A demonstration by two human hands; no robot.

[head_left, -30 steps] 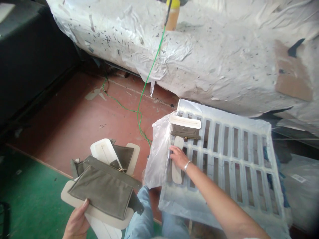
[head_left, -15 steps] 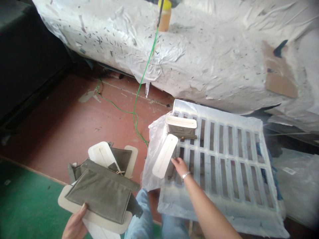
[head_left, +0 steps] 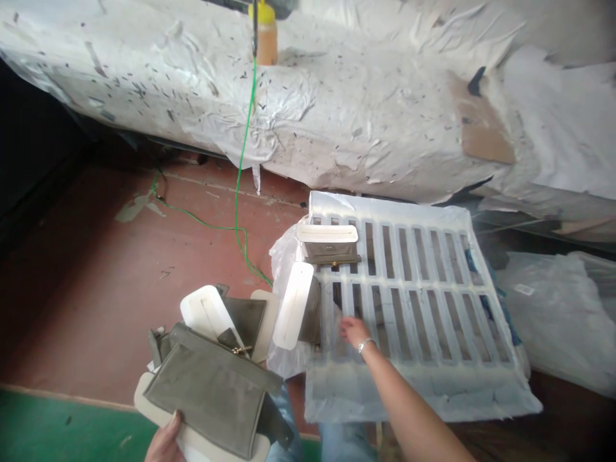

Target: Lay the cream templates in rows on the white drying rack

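My left hand (head_left: 166,439) grips a stack of olive-grey bag pieces (head_left: 206,391) at its lower edge, thumb on top. Pale card strips stick out of the stack, one white strip (head_left: 208,314) having a slit along it, and a small gold-coloured clasp (head_left: 239,350) shows between the layers. Over the slatted plastic-wrapped rack (head_left: 418,287), my right hand (head_left: 355,332) is held with loosely bent fingers and no visible load. Just left of it lies one bag piece (head_left: 310,314) with a white card strip (head_left: 293,307). Another bag piece (head_left: 332,251) lies behind, its card (head_left: 327,233) along the back.
A long bench (head_left: 337,115) under stained white sheeting runs across the back, bearing a yellow-capped bottle (head_left: 267,38) and brown cardboard (head_left: 481,128). A green cord (head_left: 239,192) hangs down to the red floor (head_left: 110,276). Clear plastic bags (head_left: 553,314) lie right of the rack.
My right hand has drawn away to the right from the nearer bag piece, which now lies on the rack's left edge. The left hand still holds its stack. The view has shifted rightward.
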